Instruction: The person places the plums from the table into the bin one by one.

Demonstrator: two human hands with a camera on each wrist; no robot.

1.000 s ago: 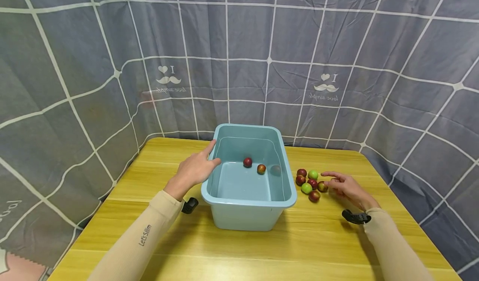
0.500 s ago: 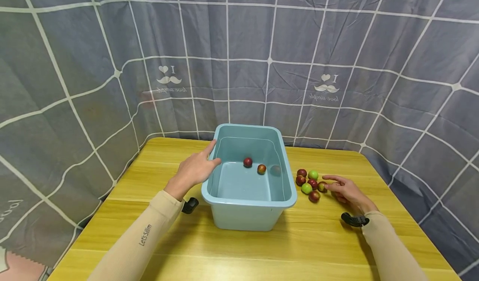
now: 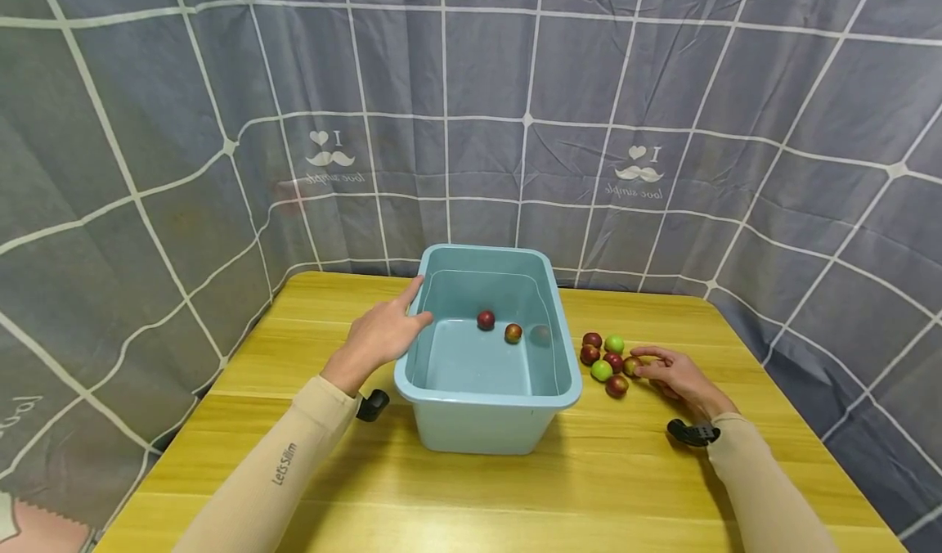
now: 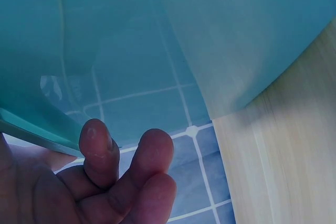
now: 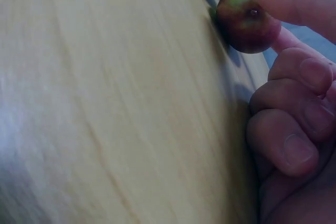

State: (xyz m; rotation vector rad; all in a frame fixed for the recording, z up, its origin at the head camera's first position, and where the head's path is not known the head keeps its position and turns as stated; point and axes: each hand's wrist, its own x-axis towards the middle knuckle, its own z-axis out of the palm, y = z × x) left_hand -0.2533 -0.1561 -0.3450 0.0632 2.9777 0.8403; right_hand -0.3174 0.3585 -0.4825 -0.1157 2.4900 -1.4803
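My left hand holds the left rim of a light blue plastic tub, thumb over the edge and index finger along it. Its other fingers curl beside the tub's outer wall in the left wrist view. Two reddish plums, one dark red and one mottled, lie on the tub's floor. To the right of the tub, my right hand pinches a red-green plum at the right side of a small cluster. Thumb and index finger are on the fruit, and the remaining fingers are curled in.
Several red plums and two green ones, a nearer and a farther, sit close together on the wooden table. A grey curtain with white grid lines hangs behind the table and at both sides.
My right hand has shifted slightly left, and its thumb and index finger have closed onto the plum at the cluster's right side. The left hand and tub keep their places.
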